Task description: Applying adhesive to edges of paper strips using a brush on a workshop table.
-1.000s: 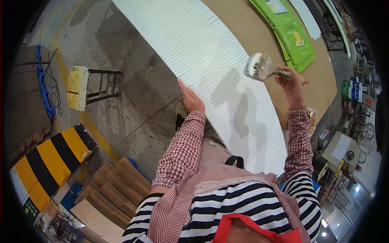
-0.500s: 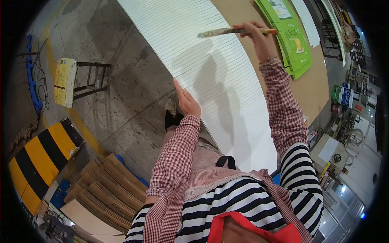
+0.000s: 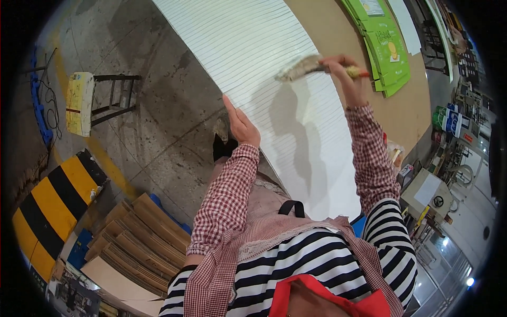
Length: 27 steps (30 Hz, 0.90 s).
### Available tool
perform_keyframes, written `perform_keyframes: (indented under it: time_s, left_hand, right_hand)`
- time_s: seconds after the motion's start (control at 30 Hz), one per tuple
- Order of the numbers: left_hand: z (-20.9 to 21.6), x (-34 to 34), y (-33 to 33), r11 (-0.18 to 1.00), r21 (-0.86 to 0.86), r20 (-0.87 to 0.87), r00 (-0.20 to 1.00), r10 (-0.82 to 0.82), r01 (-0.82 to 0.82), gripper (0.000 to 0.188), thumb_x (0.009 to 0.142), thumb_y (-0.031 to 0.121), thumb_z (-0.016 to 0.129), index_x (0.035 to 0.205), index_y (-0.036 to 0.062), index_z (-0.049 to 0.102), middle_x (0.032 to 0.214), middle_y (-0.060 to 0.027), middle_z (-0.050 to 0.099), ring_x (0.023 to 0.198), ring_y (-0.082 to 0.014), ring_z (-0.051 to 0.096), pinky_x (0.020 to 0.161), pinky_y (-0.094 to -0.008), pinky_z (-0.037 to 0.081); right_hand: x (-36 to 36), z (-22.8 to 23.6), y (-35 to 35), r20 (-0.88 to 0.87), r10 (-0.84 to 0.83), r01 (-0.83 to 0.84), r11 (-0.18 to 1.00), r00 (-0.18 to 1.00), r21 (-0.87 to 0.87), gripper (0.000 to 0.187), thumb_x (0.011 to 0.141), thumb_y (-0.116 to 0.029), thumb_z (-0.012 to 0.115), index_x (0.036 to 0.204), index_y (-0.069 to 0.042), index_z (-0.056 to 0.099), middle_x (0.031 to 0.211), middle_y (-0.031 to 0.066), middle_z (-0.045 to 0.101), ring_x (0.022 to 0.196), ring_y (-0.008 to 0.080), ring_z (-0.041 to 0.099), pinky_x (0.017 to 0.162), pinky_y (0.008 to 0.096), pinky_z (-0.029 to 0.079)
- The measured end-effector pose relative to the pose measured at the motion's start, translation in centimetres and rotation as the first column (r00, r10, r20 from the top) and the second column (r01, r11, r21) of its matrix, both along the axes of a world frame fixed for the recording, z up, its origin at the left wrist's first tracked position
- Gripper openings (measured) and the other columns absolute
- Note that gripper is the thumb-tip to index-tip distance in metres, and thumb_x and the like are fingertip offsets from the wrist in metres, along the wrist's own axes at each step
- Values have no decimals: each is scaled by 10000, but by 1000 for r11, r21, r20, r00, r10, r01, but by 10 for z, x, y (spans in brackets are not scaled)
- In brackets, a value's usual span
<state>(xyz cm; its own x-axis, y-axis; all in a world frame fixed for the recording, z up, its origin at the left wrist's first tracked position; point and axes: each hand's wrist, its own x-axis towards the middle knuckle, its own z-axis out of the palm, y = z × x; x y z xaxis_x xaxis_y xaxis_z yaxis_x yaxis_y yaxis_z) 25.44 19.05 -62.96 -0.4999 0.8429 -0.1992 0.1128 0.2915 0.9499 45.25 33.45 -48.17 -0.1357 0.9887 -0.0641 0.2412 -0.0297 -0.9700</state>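
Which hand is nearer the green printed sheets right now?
Right. The right hand, gripping a flat brush, is just left of the green printed sheets. The left hand is farther off, at the left edge of the white overlapping sheets.

1. On my remote feed, the right hand [image 3: 344,71] holds a wide brush [image 3: 303,67] over the white, finely lined surface [image 3: 248,47].
2. I see the left hand [image 3: 244,128] at that surface's left edge.
3. Far right, I spot green flat pieces [image 3: 388,55] on brown board [image 3: 327,31].
4. Near left: stacked cardboard [image 3: 140,240].
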Motion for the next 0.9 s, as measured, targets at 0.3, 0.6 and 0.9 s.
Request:
perform_keyframes:
  time_s: [0.3, 0.6, 0.9]
  left_hand:
    - [5, 0, 1, 1000, -1, -23, 1000, 8, -8, 504, 1031, 243, 243, 1481, 29, 165, 1500, -208, 253, 1368, -340, 297, 1089, -376, 327]
    - [8, 5, 4, 998, 55, -56, 998, -11, 14, 504, 1029, 228, 241, 1484, 32, 149, 1501, -206, 247, 1370, -349, 286, 1103, -383, 313]
    - [7, -2, 0, 1000, 2, 3, 1000, -1, 1, 504, 1030, 226, 217, 1488, 40, 122, 1507, -213, 224, 1381, -347, 262, 1112, -388, 301]
  right_hand:
    - [28, -32, -27, -22, -77, 74, 991, 997, -111, 149, 831, -145, 669, 794, -1, 655, 839, 71, 682, 731, 79, 573, 673, 224, 476]
    - [15, -22, -6, -13, -112, 112, 993, 994, -31, 192, 823, -175, 688, 804, 14, 658, 778, 43, 648, 738, 82, 569, 654, 220, 450]
    - [53, -13, -86, -20, -158, 151, 968, 987, -199, 114, 827, -107, 671, 790, -1, 651, 818, 63, 672, 738, 85, 578, 678, 219, 468]
